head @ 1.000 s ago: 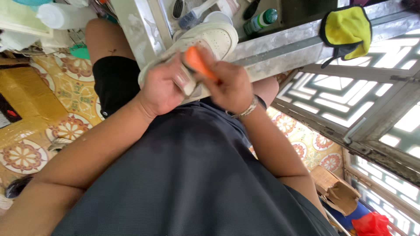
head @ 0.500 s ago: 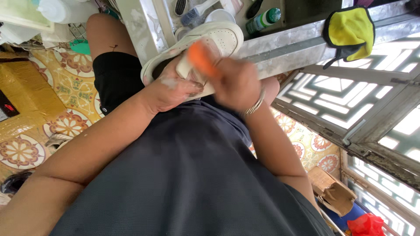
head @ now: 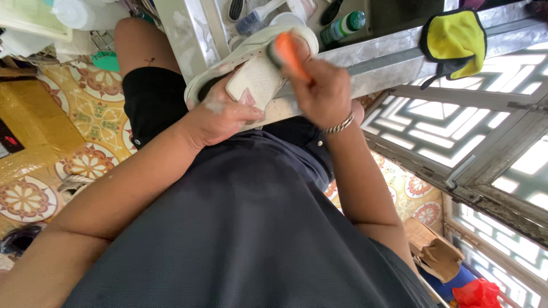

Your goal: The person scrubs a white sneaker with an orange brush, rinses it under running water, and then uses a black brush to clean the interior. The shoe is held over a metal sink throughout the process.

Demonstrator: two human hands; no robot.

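Note:
A white sneaker [head: 260, 74] lies across my lap, its toe pointing away from me toward a metal frame. My left hand [head: 220, 117] grips the sneaker at its opening and tongue, with soapy foam on the knuckles. My right hand [head: 322, 91] is closed around an orange-handled brush [head: 285, 54] whose head presses on the upper part of the shoe near the toe. A silver bracelet sits on my right wrist.
A metal tray [head: 377, 51] ahead holds brushes, a green-capped bottle [head: 342, 25] and other small items. A yellow and black cloth [head: 454, 43] hangs on the rail. Patterned floor tiles lie left, a window grille right, a cardboard box [head: 436, 256] and red bag [head: 476, 294] lower right.
My right hand has slid the orange brush forward along the shoe toward the toe. My left hand has shifted its grip slightly on the sneaker's opening.

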